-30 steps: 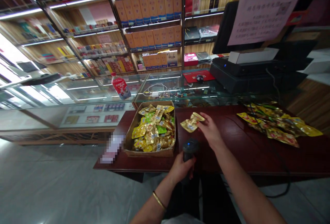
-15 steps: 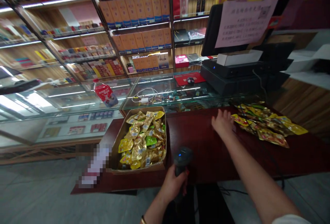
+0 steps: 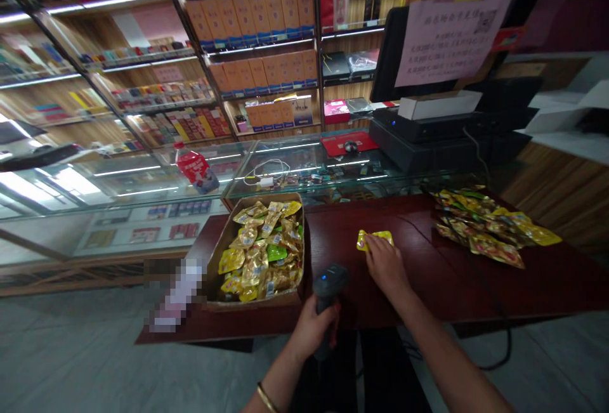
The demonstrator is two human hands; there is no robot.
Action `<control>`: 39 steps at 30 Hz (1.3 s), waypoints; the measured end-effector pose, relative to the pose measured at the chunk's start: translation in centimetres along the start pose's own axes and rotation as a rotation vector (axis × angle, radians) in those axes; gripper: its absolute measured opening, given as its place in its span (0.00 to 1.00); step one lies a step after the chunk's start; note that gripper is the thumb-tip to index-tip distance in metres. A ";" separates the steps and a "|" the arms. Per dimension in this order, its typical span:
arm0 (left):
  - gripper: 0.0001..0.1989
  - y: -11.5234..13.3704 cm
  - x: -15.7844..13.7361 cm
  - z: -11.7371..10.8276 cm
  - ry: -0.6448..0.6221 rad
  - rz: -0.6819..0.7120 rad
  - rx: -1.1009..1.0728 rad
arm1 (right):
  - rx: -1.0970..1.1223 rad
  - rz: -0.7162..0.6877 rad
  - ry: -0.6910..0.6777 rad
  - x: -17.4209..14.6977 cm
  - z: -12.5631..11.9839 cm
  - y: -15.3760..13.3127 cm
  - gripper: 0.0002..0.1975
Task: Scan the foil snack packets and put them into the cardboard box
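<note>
- Right hand (image 3: pixel 386 266), the clock's centre: fingers curl over one yellow packet (image 3: pixel 361 240) at 12 o'clock, gripping it, with the thumb's hold hidden.
- Step in hand, as I judge it: one packet is handled beside a ready scanner. The next move calls for a light, secure pinch and a flat, unwrinkled face.
- Left hand (image 3: pixel 311 329), 8 o'clock: wrapped round the handle of the dark scanner (image 3: pixel 329 281), smooth and hard-looking, its rounded head lit by a blue dot.
- Wooden table (image 3: pixel 335 226), under both: dark red, polished, faintly reflective.
- Cardboard box (image 3: pixel 254 304), 9 o'clock: brown, open-topped, heaped with crinkled gold, yellow and green foil packets.
- Loose pile (image 3: pixel 497 229), between 2 and 3 o'clock: flat, shiny pouches overlapping.
- Glass counter (image 3: pixel 304 160), 11 o'clock: clear, straight-edged.
</note>
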State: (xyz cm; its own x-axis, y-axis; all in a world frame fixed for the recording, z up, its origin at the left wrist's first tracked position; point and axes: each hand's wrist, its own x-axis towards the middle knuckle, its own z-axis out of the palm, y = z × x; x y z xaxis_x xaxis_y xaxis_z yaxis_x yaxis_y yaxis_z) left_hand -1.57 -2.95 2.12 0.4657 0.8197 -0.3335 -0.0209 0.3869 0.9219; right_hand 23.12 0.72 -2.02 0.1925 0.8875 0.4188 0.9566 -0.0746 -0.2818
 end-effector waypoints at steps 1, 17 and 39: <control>0.22 0.1 0.0 0.0 -0.007 0.001 0.003 | 0.042 0.024 0.010 -0.8 0.1 -0.7 0.27; 0.17 -1.0 0.1 -0.5 -0.098 0.053 0.053 | 0.947 0.444 -0.002 -2.1 -0.2 0.2 0.25; 0.20 4.8 -13.2 -18.3 1.348 0.370 0.478 | 1.000 0.731 0.032 -2.1 -0.9 1.9 0.23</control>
State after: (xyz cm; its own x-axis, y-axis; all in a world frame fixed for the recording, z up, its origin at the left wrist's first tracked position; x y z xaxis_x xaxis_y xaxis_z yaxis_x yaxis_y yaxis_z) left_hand -23.98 -4.18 7.33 -0.6617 0.7072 0.2491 0.4588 0.1191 0.8805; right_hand 24.74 -1.70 -2.61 0.6294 0.7710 -0.0973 0.0378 -0.1554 -0.9871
